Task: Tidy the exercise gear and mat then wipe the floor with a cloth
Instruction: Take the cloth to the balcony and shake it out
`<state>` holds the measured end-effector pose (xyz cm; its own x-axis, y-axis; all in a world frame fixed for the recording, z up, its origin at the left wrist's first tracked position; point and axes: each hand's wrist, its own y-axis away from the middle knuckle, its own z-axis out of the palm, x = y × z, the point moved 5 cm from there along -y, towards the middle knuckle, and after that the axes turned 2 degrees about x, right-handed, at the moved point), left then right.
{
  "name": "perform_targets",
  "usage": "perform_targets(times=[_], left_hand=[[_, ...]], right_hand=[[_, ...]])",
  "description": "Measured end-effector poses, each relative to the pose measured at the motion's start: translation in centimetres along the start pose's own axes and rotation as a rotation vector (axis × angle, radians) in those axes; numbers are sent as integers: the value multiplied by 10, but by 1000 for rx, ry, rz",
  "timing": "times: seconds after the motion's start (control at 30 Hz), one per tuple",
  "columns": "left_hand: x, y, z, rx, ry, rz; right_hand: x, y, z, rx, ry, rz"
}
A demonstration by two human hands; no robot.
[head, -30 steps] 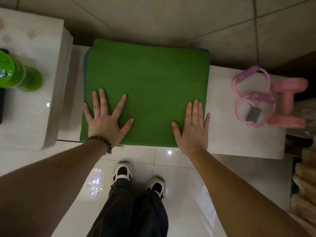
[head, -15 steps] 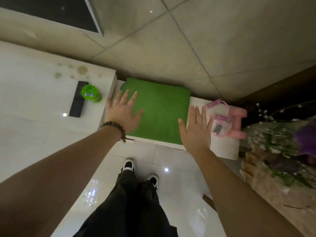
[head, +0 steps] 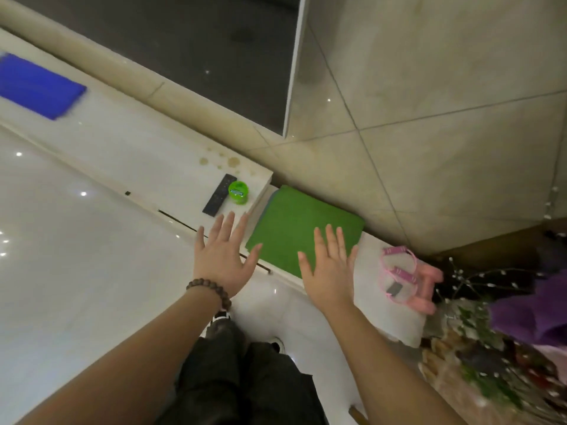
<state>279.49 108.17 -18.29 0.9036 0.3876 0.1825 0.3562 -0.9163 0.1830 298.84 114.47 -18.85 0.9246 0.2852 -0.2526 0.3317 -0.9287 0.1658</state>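
Mat [head: 302, 230] is folded on the ledge [head: 395, 320], both hands [head: 222, 262] [head: 329, 271] spread, holding nothing; cloth [head: 36, 85] must be fetched next.

Glossy white floor [head: 61, 240] at 9 o'clock, dotted with small reflected lights. Low white worktop [head: 147, 154] running from 10 o'clock toward 4 o'clock against a beige tiled wall [head: 429, 87], brown stains near its step. Dark framed panel [head: 190, 41] at 12 o'clock.
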Motion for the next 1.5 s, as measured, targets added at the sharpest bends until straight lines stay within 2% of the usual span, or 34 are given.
perform_targets(times=[0.23, 0.5, 0.93, 1.13, 1.5], left_hand=[[-75, 58, -24, 23, 41, -238], [-190, 134, -58, 115, 116, -511], [-434, 348, -67, 170, 197, -878], [-525, 435, -73, 233, 245, -1051], [-660, 491, -64, 268, 318, -1245]], right_hand=[[-70, 6, 1, -69, 58, -154], [-200, 40, 20, -116, 53, -377], [-466, 206, 119, -248, 147, -695], [-571, 272, 152, -288, 180, -857], [-725, 306, 211, -331, 333, -1066]])
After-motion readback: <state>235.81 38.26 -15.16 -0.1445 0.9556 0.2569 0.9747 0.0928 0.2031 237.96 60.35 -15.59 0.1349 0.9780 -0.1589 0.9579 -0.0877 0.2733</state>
